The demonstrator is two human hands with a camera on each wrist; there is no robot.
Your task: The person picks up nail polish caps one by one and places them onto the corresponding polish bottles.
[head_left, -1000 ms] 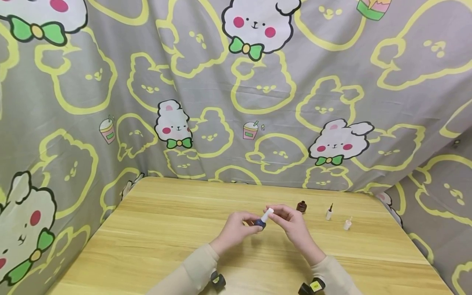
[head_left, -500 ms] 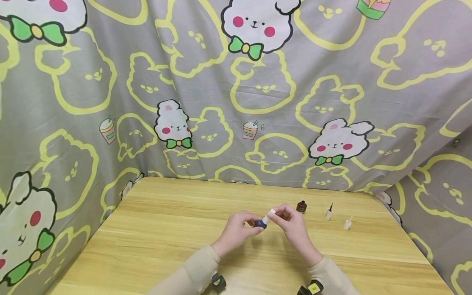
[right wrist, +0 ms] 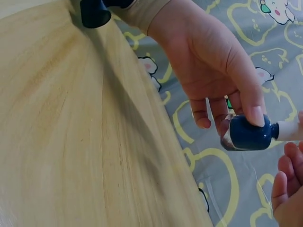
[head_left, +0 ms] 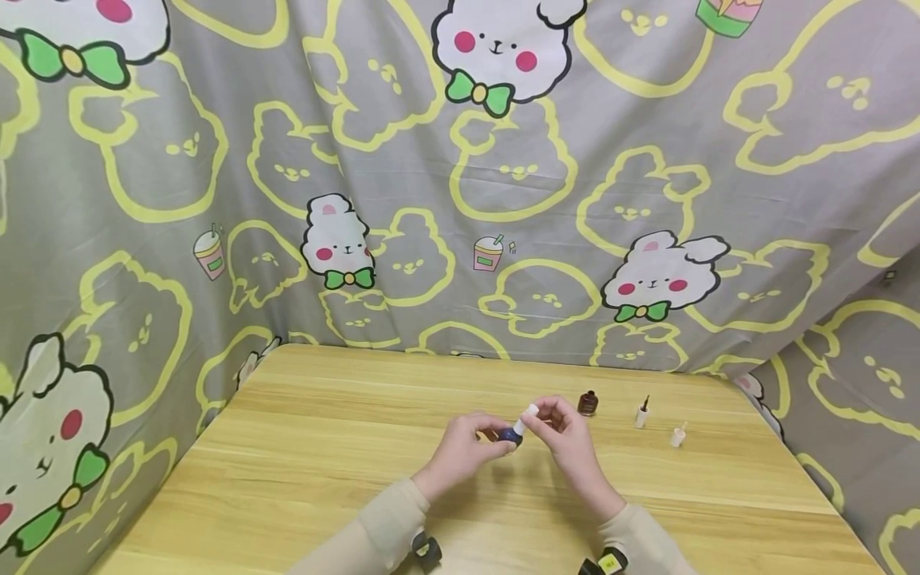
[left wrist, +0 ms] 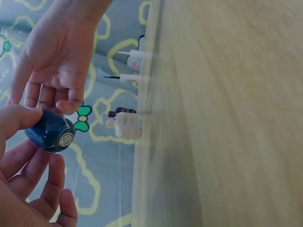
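Observation:
My left hand (head_left: 460,449) grips a small dark blue nail polish bottle (left wrist: 49,131) by its sides, above the table. The bottle leans, its base showing a round label in the left wrist view. My right hand (head_left: 568,435) pinches the end of the bottle's long white cap (head_left: 525,420) between thumb and fingers. In the right wrist view a short blue neck shows between the bottle's shoulder and the white cap (right wrist: 289,130). There the fingers of my right hand (right wrist: 291,189) enter from the right edge.
Behind my right hand stands a dark brown nail polish bottle (head_left: 588,403), uncapped. To its right, two white brush caps stand brush-up: one dark-bristled cap (head_left: 642,415) and one pale cap (head_left: 678,436). A whitish bottle (left wrist: 127,125) shows in the left wrist view. A patterned curtain (head_left: 417,176) borders the table (head_left: 323,447).
The bottle and its cap have shifted slightly to the right, and my right hand has moved a little upward. Both hands keep their hold.

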